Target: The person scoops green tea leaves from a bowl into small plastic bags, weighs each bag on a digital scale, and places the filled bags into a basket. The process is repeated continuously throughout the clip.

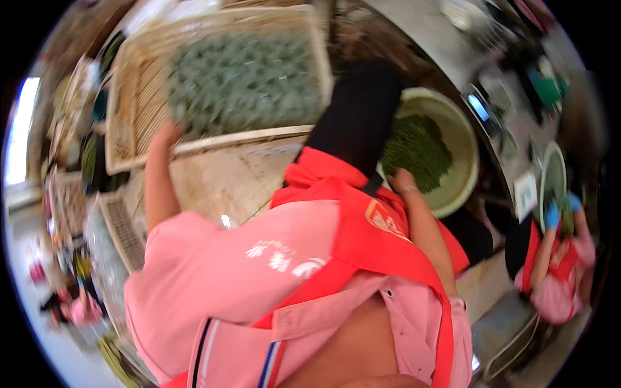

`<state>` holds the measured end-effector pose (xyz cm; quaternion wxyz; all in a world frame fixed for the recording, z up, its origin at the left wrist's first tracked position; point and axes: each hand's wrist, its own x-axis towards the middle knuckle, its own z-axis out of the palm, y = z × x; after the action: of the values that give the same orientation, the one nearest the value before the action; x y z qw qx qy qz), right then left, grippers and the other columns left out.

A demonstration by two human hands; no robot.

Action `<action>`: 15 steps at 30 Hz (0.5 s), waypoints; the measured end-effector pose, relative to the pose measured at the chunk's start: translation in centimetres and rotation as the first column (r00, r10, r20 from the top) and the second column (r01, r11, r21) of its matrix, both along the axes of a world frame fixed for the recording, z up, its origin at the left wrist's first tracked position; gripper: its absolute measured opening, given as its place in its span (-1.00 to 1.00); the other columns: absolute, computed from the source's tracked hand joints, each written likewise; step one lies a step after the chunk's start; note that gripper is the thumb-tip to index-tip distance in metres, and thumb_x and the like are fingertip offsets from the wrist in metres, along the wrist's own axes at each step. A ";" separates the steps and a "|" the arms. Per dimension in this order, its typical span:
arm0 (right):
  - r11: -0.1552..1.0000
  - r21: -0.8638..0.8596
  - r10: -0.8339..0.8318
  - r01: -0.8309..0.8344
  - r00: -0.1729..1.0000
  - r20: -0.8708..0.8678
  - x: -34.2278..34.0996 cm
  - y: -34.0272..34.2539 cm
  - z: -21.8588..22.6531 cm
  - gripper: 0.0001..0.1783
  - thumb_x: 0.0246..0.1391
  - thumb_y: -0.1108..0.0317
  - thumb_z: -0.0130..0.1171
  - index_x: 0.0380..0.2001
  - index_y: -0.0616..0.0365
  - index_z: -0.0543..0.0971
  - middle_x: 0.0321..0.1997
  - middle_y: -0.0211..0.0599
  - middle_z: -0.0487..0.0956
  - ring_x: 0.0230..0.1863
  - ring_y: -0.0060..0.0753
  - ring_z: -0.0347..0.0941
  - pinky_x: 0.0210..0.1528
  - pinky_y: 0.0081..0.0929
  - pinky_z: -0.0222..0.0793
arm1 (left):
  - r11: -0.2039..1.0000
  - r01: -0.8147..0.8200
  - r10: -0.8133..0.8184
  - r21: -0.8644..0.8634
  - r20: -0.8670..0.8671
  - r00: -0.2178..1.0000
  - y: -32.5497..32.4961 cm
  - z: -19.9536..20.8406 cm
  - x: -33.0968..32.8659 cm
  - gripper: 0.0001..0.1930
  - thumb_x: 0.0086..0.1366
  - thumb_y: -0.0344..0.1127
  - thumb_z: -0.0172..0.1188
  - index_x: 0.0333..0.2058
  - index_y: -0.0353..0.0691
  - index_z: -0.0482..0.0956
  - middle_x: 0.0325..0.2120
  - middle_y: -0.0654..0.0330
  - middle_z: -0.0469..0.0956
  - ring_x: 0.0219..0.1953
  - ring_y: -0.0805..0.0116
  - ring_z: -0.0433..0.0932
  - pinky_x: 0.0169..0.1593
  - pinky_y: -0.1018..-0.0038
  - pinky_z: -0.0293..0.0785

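Blurred greenish pieces [249, 84] crowding the right of the cream tray [139, 107], loose dark greens [419, 150] heaped in the pale tub [462, 152]!

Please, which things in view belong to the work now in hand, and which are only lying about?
Seemingly in use:
pale bowl of green bits, right hand at it
large crate of translucent items, left hand at it

Apparently lying about:
lit-screen device
smaller basket
white card

pink shirt [213, 278], white print [281, 258] | striped collar [236, 346] | red apron [352, 226], yellow-outlined badge [384, 218] | black trousers [362, 97]
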<state>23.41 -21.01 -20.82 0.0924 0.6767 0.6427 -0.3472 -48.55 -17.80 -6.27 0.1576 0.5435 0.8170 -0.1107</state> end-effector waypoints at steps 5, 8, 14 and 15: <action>0.992 -0.084 -0.108 0.090 0.963 -0.247 0.5 0.1 -1.0 -0.83 -0.12 0.30 0.14 -0.47 0.17 0.55 -0.51 -0.22 0.58 -0.49 -0.28 0.50 -0.36 -0.36 0.44 | 0.983 -0.050 0.071 0.176 -0.116 0.991 0.3 2.4 1.5 -0.44 0.17 -0.06 0.03 0.09 -0.26 0.33 0.00 -0.07 0.43 -0.01 -0.02 0.44 0.02 0.21 0.35; 0.933 -0.256 -0.334 0.253 0.875 -0.351 1.8 0.4 0.0 -0.90 -0.12 0.37 0.16 -0.53 0.16 0.52 -0.59 -0.32 0.54 -0.58 -0.47 0.46 -0.48 -0.47 0.42 | 0.871 0.119 0.021 0.477 -0.278 0.960 3.7 7.8 13.8 -0.44 0.19 -0.05 0.06 0.09 -0.26 0.33 -0.03 -0.03 0.45 -0.04 0.03 0.46 -0.01 0.25 0.38; 0.807 -0.282 -0.556 0.518 0.508 -0.658 2.7 1.7 4.9 -0.94 -0.02 0.42 0.08 -0.45 0.17 0.48 -0.56 -0.38 0.50 -0.63 -0.58 0.40 -0.57 -0.59 0.38 | 0.432 0.576 -0.656 0.694 -0.196 0.729 9.6 7.2 31.1 -0.61 0.10 -0.24 0.18 -0.06 -0.14 0.46 -0.26 0.08 0.55 -0.18 0.10 0.49 -0.09 0.28 0.38; 0.811 -0.293 -0.551 0.506 0.494 -0.672 3.3 1.8 5.3 -0.88 0.03 0.43 0.04 -0.33 0.16 0.50 -0.49 -0.38 0.54 -0.61 -0.62 0.41 -0.58 -0.61 0.38 | 0.366 0.579 -0.711 0.729 -0.183 0.679 10.3 6.8 34.1 -0.64 0.09 -0.25 0.18 -0.09 -0.14 0.47 -0.23 0.11 0.55 -0.14 0.12 0.48 -0.03 0.28 0.35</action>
<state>26.71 -19.23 -15.55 -0.2639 0.6401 0.3753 -0.6163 -14.44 -7.47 0.50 -0.0667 0.8400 0.4908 0.2216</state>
